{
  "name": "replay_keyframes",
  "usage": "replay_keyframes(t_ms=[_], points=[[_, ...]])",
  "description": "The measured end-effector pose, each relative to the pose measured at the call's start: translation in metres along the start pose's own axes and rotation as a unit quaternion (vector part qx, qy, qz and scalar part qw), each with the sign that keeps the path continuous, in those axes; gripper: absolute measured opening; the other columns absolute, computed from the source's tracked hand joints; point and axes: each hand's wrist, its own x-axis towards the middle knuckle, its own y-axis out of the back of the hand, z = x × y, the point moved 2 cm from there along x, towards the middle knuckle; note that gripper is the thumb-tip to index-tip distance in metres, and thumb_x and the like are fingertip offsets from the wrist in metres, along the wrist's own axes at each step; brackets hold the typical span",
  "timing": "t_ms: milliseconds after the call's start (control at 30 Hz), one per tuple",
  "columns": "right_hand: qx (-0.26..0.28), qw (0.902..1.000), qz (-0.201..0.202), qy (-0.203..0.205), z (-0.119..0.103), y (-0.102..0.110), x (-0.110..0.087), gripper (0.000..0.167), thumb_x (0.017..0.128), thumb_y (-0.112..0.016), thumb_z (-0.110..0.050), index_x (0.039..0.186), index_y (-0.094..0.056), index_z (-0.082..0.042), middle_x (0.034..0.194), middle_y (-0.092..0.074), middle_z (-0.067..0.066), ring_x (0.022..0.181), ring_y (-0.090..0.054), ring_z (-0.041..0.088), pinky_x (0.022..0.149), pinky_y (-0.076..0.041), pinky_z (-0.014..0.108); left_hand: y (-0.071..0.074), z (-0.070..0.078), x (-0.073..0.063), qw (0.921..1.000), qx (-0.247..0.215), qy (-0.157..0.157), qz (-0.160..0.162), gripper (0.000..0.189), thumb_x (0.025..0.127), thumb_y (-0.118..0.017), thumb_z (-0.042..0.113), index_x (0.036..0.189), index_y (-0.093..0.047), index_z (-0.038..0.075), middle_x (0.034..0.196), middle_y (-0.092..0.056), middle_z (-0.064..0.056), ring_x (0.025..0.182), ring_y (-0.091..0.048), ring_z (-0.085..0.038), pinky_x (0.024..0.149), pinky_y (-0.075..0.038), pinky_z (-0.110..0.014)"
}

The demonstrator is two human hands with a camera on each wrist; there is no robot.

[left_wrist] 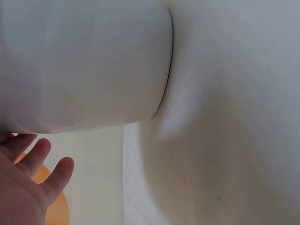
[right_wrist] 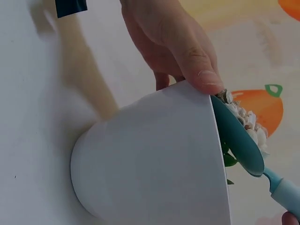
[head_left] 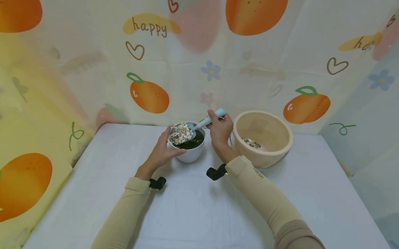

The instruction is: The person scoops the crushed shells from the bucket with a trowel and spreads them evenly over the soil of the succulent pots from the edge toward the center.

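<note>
Head view: white pot (head_left: 189,156) on white table (head_left: 188,217), fruit-print backdrop (head_left: 185,72).

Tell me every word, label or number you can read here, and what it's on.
"happy": on the backdrop, left of centre.
"ha", then unclear letters: on the backdrop, upper right.
Dark lettering on the right sleeve: too small to read.
Faint brown marks elsewhere on the backdrop: too blurred.
White pot, scoop, tan bowl: none visible.
</note>
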Motion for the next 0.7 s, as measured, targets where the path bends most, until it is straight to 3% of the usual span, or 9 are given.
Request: replay_keyframes(t_ms=[133,367,700], points=[[-0.005,1.0000,-0.006,0.001,-0.0022,0.0004,-0.0022,0.023,0.087,-0.075,-0.021,0.093,-0.061,-0.004,0.097,-0.071,0.025,0.068,-0.068,0.011,0.061,-0.059,0.026,-0.0011,-0.0001,0.0010,1.0000,0.005,0.004,0.000,0.116,0.076,-0.080,0.046,0.158,-0.006,0.012,0.163,-0.012,-0.015,0.150,-0.015,-0.035,0.117,-0.020,-0.061],[-0.014,0.9999,-0.008,0.001,-0.0001,0.0011,-0.0018,0.024,0.087,-0.075,-0.020,0.092,-0.058,-0.003,0.092,-0.069,0.022,0.066,-0.066,0.010,0.064,-0.059,0.029,-0.0018,0.0001,0.0027,0.9999,-0.008,0.015,-0.002,0.115,0.074,-0.082,0.046,0.157,-0.009,0.015,0.163,-0.014,-0.012,0.150,-0.017,-0.034,0.117,-0.021,-0.060],[-0.052,0.9967,-0.025,0.057,0.0003,-0.0008,-0.0054,0.027,0.087,-0.074,-0.022,0.093,-0.056,-0.002,0.081,-0.065,0.010,0.059,-0.061,0.006,0.073,-0.059,0.046,-0.0041,0.0028,0.0016,0.9996,-0.007,0.023,0.016,0.112,0.073,-0.083,0.044,0.156,-0.015,0.016,0.160,-0.022,-0.014,0.147,-0.024,-0.034,0.116,-0.025,-0.060]])
